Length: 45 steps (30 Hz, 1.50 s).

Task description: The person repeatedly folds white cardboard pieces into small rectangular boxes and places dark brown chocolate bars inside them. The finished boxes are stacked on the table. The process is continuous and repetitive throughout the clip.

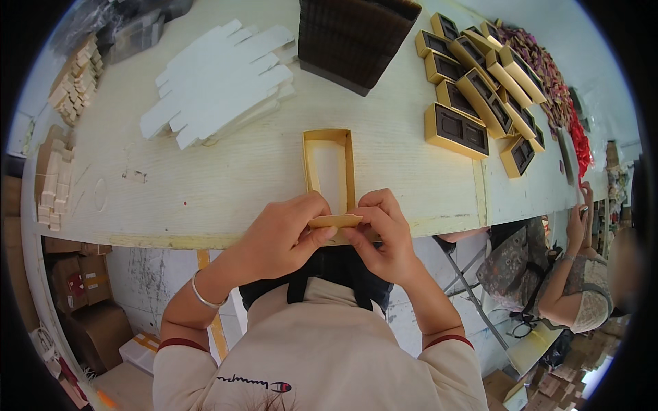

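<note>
Pale tbl (240, 175): L hand (286, 229) & R hand (385, 229), fingers pinched on near flap (335, 221) of gold box (350, 161)

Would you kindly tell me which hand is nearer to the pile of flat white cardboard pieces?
Left. The left hand is below and right of the pile, at the near end of an open gold cardboard box; the right hand is farther right, at that end.

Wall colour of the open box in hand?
The open box has golden-yellow walls, clearest in the head view.
</note>
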{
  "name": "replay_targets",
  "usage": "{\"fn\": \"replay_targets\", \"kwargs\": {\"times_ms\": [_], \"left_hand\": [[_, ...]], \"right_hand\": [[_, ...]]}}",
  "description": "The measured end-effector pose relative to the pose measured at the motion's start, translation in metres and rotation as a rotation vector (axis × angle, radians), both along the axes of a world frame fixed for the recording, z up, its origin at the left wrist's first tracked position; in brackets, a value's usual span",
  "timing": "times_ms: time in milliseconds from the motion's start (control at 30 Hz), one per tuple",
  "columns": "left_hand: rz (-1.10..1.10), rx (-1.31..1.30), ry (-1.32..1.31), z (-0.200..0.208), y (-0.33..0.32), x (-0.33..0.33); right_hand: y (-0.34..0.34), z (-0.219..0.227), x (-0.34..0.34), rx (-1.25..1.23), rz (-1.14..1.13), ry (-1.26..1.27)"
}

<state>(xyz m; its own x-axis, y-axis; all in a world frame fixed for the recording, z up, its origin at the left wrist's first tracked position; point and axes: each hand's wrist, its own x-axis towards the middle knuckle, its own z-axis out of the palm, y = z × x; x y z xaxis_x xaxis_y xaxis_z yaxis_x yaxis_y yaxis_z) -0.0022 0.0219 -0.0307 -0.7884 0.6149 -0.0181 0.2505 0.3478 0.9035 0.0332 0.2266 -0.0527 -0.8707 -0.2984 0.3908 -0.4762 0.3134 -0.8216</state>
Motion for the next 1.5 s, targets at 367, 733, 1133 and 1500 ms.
{"fn": "replay_targets", "kwargs": {"times_ms": [367, 733, 1133, 1500], "left_hand": [[0.334, 0.334, -0.002, -0.009, 0.017, 0.009], [0.146, -0.28, 0.765, -0.013, 0.011, 0.014], [-0.035, -0.394, 0.477, 0.017, 0.007, 0.007], [-0.047, -0.291, 0.354, 0.027, -0.008, -0.072]], "right_hand": [[-0.008, 0.004, 0.0, -0.039, -0.168, -0.241], [-0.012, 0.018, -0.004, 0.753, -0.031, 0.334], [0.006, 0.039, -0.031, 0.67, 0.319, -0.025], [0.024, 0.051, -0.04, 0.868, 0.387, 0.21]]}}
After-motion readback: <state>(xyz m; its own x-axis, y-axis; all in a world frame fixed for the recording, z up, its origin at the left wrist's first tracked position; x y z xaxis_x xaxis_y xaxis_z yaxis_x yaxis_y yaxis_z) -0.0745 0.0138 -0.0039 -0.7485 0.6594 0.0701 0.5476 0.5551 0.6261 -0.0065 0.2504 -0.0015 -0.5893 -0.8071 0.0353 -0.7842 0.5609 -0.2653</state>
